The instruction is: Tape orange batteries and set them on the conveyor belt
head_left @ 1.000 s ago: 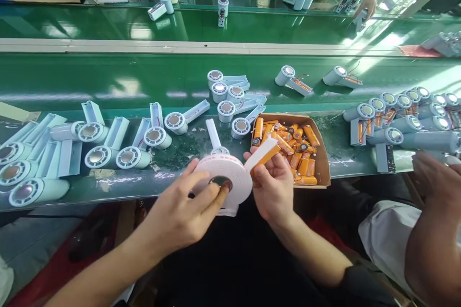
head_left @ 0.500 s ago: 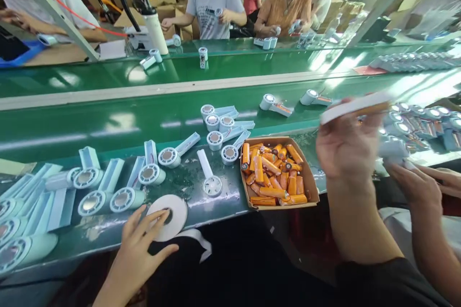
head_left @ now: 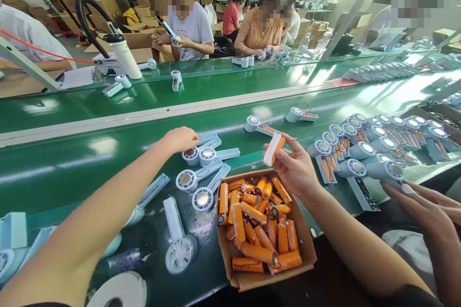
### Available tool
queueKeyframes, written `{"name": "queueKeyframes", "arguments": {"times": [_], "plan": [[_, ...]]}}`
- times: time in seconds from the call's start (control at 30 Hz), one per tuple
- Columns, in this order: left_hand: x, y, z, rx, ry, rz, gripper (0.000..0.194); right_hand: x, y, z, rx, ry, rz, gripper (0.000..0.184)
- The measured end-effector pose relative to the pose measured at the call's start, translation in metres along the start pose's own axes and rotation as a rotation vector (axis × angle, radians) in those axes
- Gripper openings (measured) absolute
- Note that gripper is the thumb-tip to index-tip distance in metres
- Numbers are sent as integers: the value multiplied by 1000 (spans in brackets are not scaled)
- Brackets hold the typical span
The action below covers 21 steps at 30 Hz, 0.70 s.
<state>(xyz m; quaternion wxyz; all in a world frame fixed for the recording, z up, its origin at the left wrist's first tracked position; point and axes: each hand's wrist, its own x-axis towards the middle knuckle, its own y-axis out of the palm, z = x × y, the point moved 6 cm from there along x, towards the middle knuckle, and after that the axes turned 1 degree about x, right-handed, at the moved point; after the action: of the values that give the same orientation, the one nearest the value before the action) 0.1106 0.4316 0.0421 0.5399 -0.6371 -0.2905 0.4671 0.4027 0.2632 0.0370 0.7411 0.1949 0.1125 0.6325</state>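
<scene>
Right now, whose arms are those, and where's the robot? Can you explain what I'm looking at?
There's no robot here! These are a person's own bare hands, seen by a camera worn on that person's head, looking forward and down.

The right hand holds an orange cylinder with a white strip along it. The left hand reaches out to some pale blue pieces, each with a round head and a handle. I can't tell if it is gripping one.

Nearby, a cardboard box is full of more orange cylinders. A white roll lies at the bottom edge of the picture. The hand at the far right belongs to somebody else, and more people are across the green surface.
</scene>
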Motion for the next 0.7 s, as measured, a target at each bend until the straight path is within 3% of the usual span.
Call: {"name": "queueKeyframes", "arguments": {"times": [0.13,0.27,0.37,0.5,0.7], "plan": [[21,-3,-14,90,123,35,34,48,5,-6,-115,-45,32,58],[48,-7,-39,134,213,78,28,114,33,-24,-293,-92,158,62],[62,-2,-49,150,212,117,24,150,51,-42,-482,-126,238,53],[66,4,-53,137,167,77,24,166,59,-61,-769,-185,349,37],[69,2,-50,47,145,40,26,166,53,-76,-1029,-271,472,27]]}}
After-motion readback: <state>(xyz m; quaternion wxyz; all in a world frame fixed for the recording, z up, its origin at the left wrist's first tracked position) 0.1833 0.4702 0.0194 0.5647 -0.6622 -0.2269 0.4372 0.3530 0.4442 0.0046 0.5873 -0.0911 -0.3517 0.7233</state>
